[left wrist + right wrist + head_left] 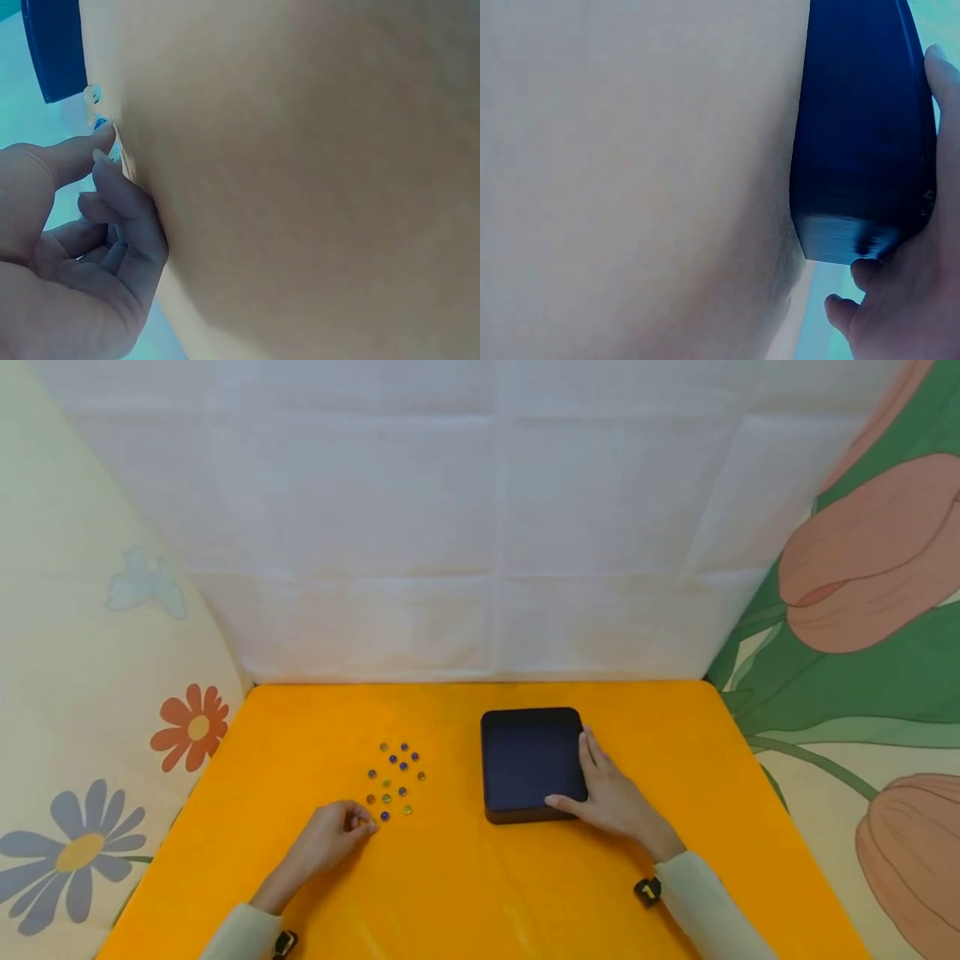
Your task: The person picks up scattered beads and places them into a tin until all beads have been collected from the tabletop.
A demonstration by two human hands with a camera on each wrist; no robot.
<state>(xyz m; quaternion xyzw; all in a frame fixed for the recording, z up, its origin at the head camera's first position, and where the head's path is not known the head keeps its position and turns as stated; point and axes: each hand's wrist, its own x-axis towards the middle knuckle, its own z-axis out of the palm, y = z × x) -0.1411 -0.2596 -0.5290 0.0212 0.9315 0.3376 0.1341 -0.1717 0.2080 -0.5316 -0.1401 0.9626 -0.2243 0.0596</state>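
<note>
A square, black, open-topped box (525, 815) stands at the table's middle. My right hand (617, 795) grips its right side, thumb over the near rim and fingers along the outer wall; the box's dark side (862, 127) fills much of the right wrist view. Left of the box lie several loose glass marbles: blue ones (403, 767), yellow-green ones (407, 810) and amber ones (422, 776). At the near edge of this group my left hand (330, 838) pinches a yellowish marble (372, 821) between thumb and index finger. A blue marble (385, 816) lies right beside those fingertips.
An orange cloth covers the table (457, 877). Behind it hangs a white sheet (375, 527), with flower-printed curtains (847, 710) at the sides. Dark wrist bands (647, 891) sit at the light sleeves (708, 902).
</note>
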